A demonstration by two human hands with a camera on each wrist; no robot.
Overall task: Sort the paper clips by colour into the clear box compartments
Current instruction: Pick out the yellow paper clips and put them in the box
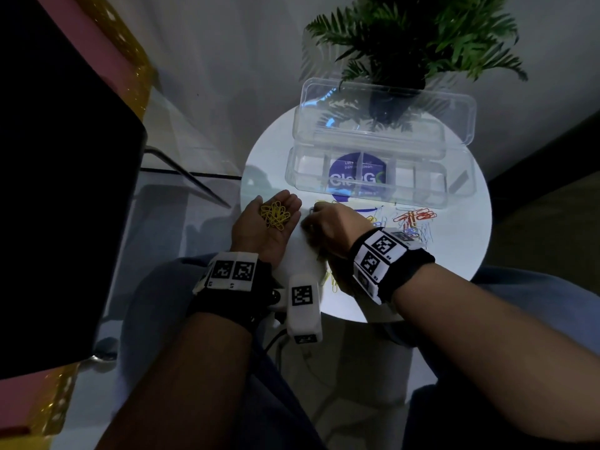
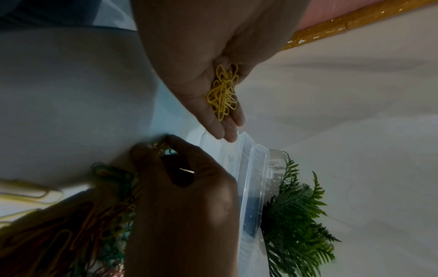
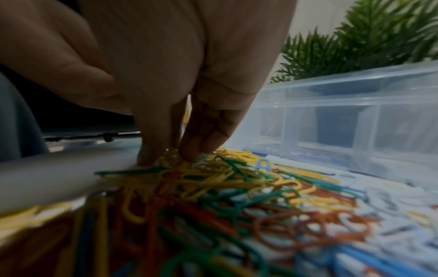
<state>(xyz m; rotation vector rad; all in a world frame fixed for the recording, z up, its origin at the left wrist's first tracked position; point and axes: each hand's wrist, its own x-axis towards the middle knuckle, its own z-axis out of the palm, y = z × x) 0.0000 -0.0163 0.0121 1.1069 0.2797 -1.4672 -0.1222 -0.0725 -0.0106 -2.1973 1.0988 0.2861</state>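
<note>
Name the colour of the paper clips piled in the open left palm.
Yellow; the clips in the left hand show best in the head view.

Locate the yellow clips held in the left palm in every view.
Head: yellow clips left of centre, lying in the upturned left hand.
Left wrist: upper centre, on the palm.
Right wrist: not in it; only loose clips on the table.
Shared landmark: clear box.

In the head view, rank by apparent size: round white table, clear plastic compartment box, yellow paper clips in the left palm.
1. Round white table
2. Clear plastic compartment box
3. Yellow paper clips cupped in the left hand
</note>
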